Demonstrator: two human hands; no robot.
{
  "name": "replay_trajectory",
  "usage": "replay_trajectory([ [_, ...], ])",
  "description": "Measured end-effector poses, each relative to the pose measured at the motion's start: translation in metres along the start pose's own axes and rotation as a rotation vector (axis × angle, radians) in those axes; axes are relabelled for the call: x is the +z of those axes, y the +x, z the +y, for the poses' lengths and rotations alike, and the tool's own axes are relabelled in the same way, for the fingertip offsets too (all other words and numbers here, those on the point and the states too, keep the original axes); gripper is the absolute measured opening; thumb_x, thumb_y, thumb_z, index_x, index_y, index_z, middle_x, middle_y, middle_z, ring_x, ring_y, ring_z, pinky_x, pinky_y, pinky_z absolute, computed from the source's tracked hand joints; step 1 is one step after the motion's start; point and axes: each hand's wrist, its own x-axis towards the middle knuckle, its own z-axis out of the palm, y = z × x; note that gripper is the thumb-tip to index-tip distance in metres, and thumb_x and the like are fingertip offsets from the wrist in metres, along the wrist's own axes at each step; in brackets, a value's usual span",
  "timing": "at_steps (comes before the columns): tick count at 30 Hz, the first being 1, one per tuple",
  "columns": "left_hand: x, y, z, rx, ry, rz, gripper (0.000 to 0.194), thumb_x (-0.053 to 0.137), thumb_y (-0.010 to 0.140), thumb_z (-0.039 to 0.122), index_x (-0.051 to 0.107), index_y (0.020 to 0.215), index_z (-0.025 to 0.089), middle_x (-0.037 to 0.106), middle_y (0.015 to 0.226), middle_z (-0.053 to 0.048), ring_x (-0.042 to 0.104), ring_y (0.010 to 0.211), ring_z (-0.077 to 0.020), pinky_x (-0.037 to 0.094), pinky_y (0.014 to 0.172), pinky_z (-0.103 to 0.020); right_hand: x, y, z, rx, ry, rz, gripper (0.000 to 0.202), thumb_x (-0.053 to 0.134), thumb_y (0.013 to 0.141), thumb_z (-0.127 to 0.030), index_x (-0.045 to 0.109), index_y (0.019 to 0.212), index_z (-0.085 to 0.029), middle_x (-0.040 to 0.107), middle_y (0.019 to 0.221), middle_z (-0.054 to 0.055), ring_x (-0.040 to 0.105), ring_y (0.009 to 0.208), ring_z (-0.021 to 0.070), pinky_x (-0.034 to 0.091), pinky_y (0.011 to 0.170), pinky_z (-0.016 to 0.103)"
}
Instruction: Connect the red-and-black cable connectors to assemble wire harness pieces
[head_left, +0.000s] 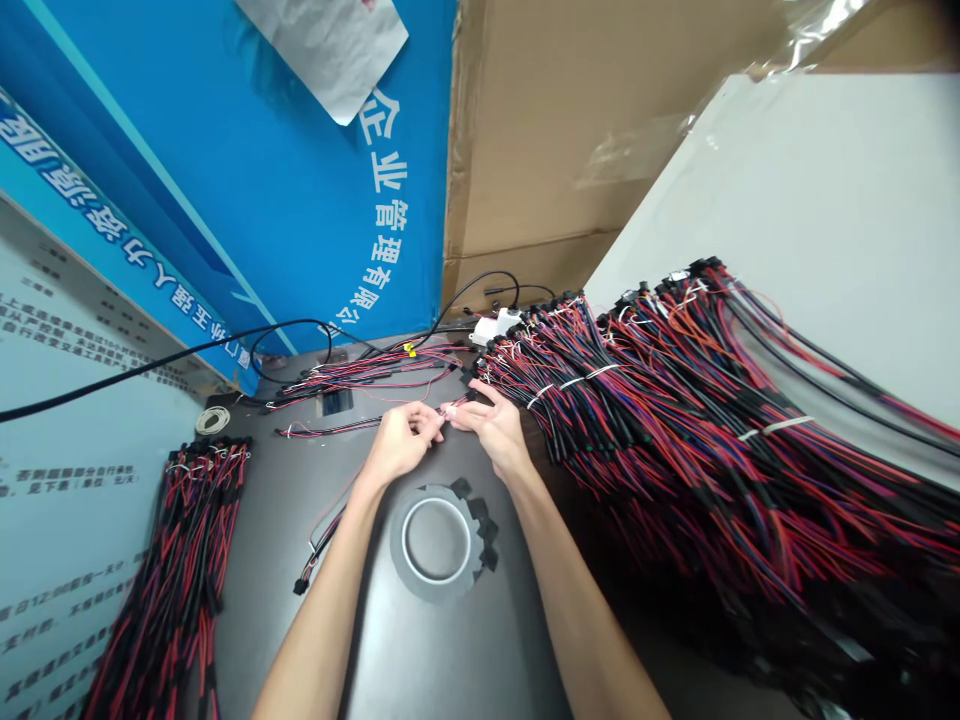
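My left hand [405, 436] and my right hand [491, 428] meet near the middle of the grey table [420, 660]. Both pinch a thin wire harness [367, 424] with red and black wires, which stretches left along the table. A small white piece shows between the fingertips; its details are too small to tell. Below the hands lies a ring-shaped grey roll [437, 545] with black squares along its right edge. Another short cable with a black connector [301, 585] lies beside my left forearm.
Large bundles of red and black cables [675, 400] are heaped at the right, another bundle [187, 540] at the left. Loose wires [375, 368] and a white box [496, 326] lie at the back, before blue [322, 200] and brown cardboard [540, 130] panels.
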Motion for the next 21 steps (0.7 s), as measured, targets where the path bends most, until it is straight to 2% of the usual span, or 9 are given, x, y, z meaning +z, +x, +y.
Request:
replay_trajectory([
  [4, -0.0027, -0.0017, 0.0030, 0.045, 0.001, -0.033, 0.030, 0.059, 0.083, 0.041, 0.059, 0.077, 0.012, 0.065, 0.069, -0.007, 0.057, 0.063, -0.0132, 0.044, 0.066, -0.026, 0.0010, 0.0002, 0.0005, -0.012, -0.017, 0.024, 0.102, 0.086, 0.053, -0.037, 0.039, 0.137, -0.002, 0.073, 0.081, 0.012, 0.072, 0.078, 0.0254, 0.059, 0.070, 0.032],
  [8, -0.0029, -0.0013, 0.0044, 0.072, -0.069, -0.054, 0.029, 0.062, 0.079, 0.039, 0.059, 0.073, 0.011, 0.063, 0.065, -0.006, 0.057, 0.062, -0.0129, 0.044, 0.067, -0.025, 0.0022, -0.0006, -0.0001, -0.013, -0.026, 0.049, 0.102, 0.085, 0.056, -0.038, 0.039, 0.140, -0.002, 0.073, 0.080, 0.013, 0.072, 0.073, 0.0229, 0.057, 0.064, 0.027],
  [15, -0.0034, -0.0023, 0.0087, -0.053, -0.126, -0.052, 0.023, 0.063, 0.070, 0.034, 0.064, 0.073, 0.011, 0.059, 0.058, -0.003, 0.051, 0.054, -0.0106, 0.036, 0.056, -0.022, 0.0014, -0.0006, 0.0009, -0.035, -0.035, 0.027, 0.108, 0.084, 0.056, -0.039, 0.034, 0.143, 0.000, 0.073, 0.084, 0.013, 0.072, 0.087, 0.0265, 0.057, 0.069, 0.029],
  [21, -0.0074, -0.0034, 0.0080, -0.134, -0.110, 0.000, 0.023, 0.061, 0.066, 0.032, 0.066, 0.072, 0.011, 0.058, 0.053, -0.002, 0.044, 0.050, -0.0095, 0.030, 0.052, -0.023, -0.0032, 0.0011, -0.0040, -0.023, -0.078, -0.030, 0.118, 0.087, 0.049, -0.037, 0.031, 0.146, 0.001, 0.072, 0.075, 0.010, 0.072, 0.074, 0.0235, 0.055, 0.067, 0.028],
])
